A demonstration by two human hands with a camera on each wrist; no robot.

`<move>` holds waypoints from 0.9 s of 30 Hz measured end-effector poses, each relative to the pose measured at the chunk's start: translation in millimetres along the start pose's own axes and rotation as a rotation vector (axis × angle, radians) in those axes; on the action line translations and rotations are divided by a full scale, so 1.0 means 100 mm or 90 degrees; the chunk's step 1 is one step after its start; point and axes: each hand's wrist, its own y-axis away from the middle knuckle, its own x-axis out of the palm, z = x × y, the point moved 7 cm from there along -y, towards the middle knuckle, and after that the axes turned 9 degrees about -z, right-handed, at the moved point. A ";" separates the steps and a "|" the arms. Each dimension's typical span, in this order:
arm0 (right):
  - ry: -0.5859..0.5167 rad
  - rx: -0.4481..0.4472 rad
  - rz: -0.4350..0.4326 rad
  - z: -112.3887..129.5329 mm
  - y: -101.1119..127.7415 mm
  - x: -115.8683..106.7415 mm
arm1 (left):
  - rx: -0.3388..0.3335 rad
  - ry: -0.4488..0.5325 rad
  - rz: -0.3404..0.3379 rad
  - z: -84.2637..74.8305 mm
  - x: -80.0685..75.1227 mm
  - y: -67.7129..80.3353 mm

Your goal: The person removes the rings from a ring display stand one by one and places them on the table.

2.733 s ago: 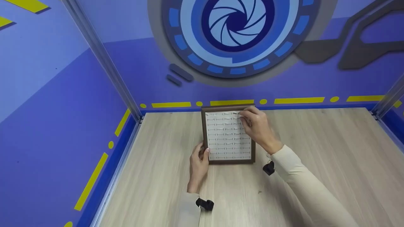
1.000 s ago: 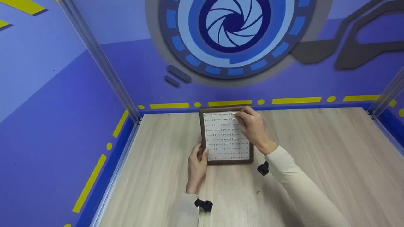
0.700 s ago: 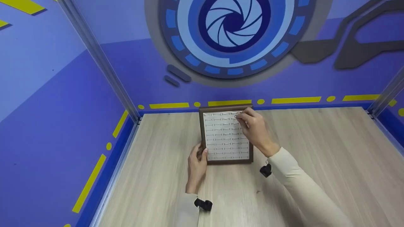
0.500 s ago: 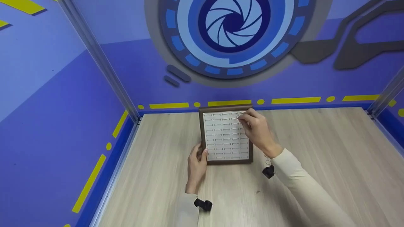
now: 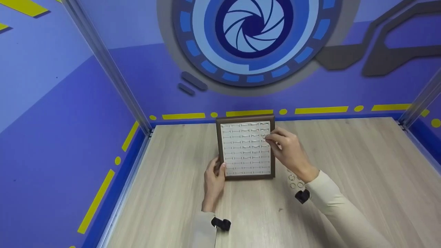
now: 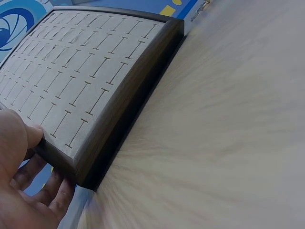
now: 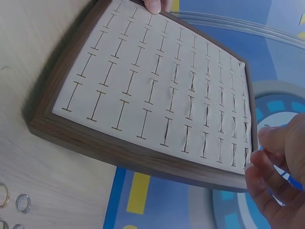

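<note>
A brown-framed ring display board [image 5: 246, 151] with a white slotted pad stands tilted up near the back wall. My left hand [image 5: 214, 181] grips its lower left edge, the thumb on the front and the fingers behind, as the left wrist view also shows. My right hand [image 5: 288, 148] is at the board's right edge, pinching a small ring [image 5: 264, 136] between thumb and fingertips in front of the upper right slots. In the right wrist view, the right hand [image 7: 279, 167] is beside the board's end, and several slots there look slightly spread.
Several loose rings lie on the wooden table [image 5: 165, 193] under my right wrist, among them a gold ring [image 7: 4, 195] and a silver ring [image 7: 23, 203]. A blue printed back wall [image 5: 155, 86] rises just behind the board. A small dark speck [image 5: 280, 209] lies nearer the front.
My right hand has drawn from the top right of the board down and to the right, with a ring at its fingertips. Rings on the table have come into view. The left hand keeps its grip.
</note>
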 end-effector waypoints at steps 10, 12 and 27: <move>0.013 -0.021 -0.003 0.04 0.14 -0.16 | 0.000 0.009 0.006 0.01 0.01 0.00; 0.009 -0.026 -0.004 0.03 0.18 -0.19 | 0.002 0.006 0.005 0.01 0.00 0.00; 0.040 -0.027 -0.003 -0.04 0.42 -0.43 | 0.001 -0.008 -0.006 0.01 -0.01 0.00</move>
